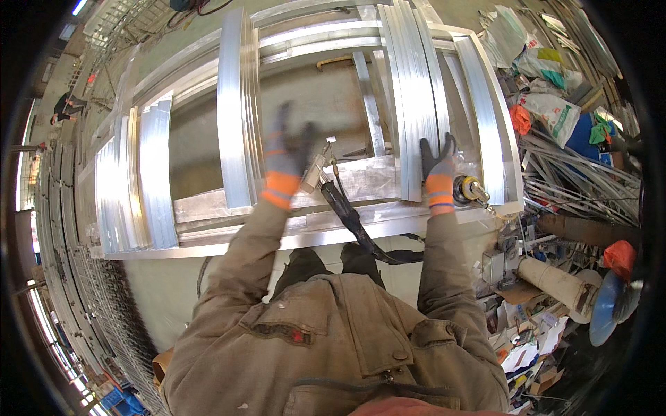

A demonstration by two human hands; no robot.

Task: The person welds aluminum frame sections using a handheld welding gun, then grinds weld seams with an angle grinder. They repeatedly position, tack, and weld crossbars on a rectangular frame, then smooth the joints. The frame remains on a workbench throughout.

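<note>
My left hand (288, 156), in a grey and orange glove, hovers over the metal frame with thumb and fingers apart, slightly blurred. Just right of it lies a torch-like tool (316, 172) with a pale handle and a thick black-sleeved cable (347, 211). My right hand (438, 172), gloved alike, has its fingers spread beside a bundle of long silvery metal profiles (409, 90); whether it touches them I cannot tell. Close to its right sits a tool with a round dark head and a yellowish body (470, 190). Neither hand appears to hold anything.
More silvery profiles (232, 111) lie across the frame (312, 240), with another stack (156, 173) at its left end. To the right are white sacks (555, 114), a heap of thin metal strips (569, 173) and a blue disc (607, 308). Another person (67, 107) is far left.
</note>
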